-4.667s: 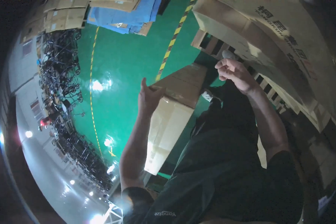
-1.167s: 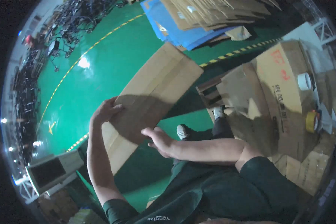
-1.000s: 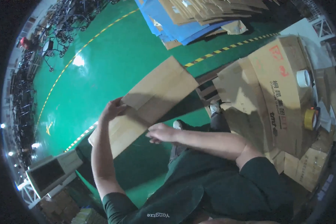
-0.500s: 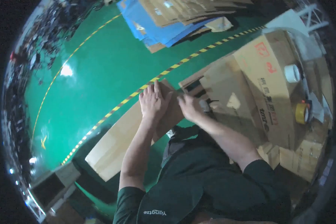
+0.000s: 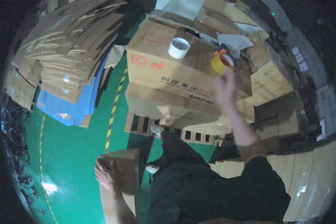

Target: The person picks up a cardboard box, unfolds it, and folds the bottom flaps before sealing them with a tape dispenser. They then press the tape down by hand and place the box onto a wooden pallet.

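A long brown cardboard box [image 5: 119, 188] stands at the lower left. My left hand [image 5: 110, 177] lies on its upper end, with the fingers stretched over the edge and the thumb apart. My right hand [image 5: 226, 89] is stretched out over the big printed carton [image 5: 164, 74]. Its fingertips are at a yellow tape roll [image 5: 219, 64], which sits by a blue and orange tape dispenser handle [image 5: 222, 48]. Blur hides whether those fingers grip it. To the left of that roll, a white tape roll [image 5: 179, 48] rests on the same carton.
Flattened cardboard sheets [image 5: 71, 44] are piled at the upper left, above blue sheets [image 5: 69, 102]. A yellow-black floor line [image 5: 114, 112] crosses the green floor. Pallets [image 5: 196, 137] sit under the carton stack. More cartons [image 5: 270, 84] stand at right.
The view has swung right towards the carton stack. My right hand has left the long box and reached over to the yellow tape roll. My left hand has stayed on the box.
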Available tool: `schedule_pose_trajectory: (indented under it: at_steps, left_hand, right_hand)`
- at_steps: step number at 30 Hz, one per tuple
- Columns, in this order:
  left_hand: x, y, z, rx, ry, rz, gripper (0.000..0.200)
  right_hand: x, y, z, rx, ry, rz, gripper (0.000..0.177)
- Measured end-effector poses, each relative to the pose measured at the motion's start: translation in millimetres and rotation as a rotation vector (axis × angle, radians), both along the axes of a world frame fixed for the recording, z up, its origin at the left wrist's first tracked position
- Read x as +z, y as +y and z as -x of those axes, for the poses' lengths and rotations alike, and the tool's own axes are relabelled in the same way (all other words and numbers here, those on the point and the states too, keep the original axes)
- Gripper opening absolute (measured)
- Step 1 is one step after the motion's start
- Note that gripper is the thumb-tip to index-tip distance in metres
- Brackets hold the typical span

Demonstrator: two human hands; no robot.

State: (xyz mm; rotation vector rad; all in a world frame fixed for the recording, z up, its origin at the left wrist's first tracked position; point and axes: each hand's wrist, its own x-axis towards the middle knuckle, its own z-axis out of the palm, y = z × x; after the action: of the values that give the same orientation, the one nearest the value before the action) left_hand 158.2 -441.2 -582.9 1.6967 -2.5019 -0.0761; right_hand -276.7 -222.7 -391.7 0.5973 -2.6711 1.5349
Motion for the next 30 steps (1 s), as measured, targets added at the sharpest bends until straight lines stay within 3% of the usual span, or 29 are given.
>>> schedule_pose_trajectory:
  at_steps: [2,5,8,11,15,17,21,23,26,27,29,30]
  left_hand:
    - [4,5,-7,-0.014,0.005,-0.053,0.074]
    - [15,13,-3,-0.05,0.028,-0.096,0.067]
    - [22,21,1,-0.014,0.066,-0.112,0.056]
    - [20,19,-1,0.065,0.098,-0.207,0.049]
    - [-26,-10,-26,-0.023,0.166,-0.307,0.053]
    - [-57,-18,-49,-0.121,0.177,-0.31,0.058]
    - [4,-23,-28,0.215,0.583,-0.521,0.06]
    - [46,-27,16,0.248,0.934,-0.755,0.039]
    - [96,-23,60,0.308,1.294,-1.266,0.05]
    - [98,-23,66,0.323,1.328,-1.313,0.052]
    - [99,-29,84,0.3,1.465,-1.576,0.065]
    - [99,-31,89,0.334,1.478,-1.549,0.062]
  right_hand:
    - [23,35,80,-0.337,0.068,0.001,0.054]
    - [22,55,157,-0.39,-0.279,-0.085,0.092]
    - [-32,70,236,-0.396,-0.494,-0.116,0.074]
    - [-65,81,277,-0.438,-0.46,-0.031,0.055]
    - [-14,89,198,-0.256,-0.412,0.167,0.038]
    - [-2,89,160,0.015,-0.474,0.401,0.036]
    - [-14,62,37,0.021,-0.794,0.581,0.028]
    - [-36,24,-18,0.267,-1.114,0.593,0.038]
    - [-50,-60,-69,0.795,-0.678,0.209,0.061]
    - [-54,-83,-81,0.883,-0.541,0.157,0.059]
    - [-57,-128,-100,1.117,0.089,-0.036,0.055]
    - [-62,-137,-99,1.163,0.124,-0.031,0.054]
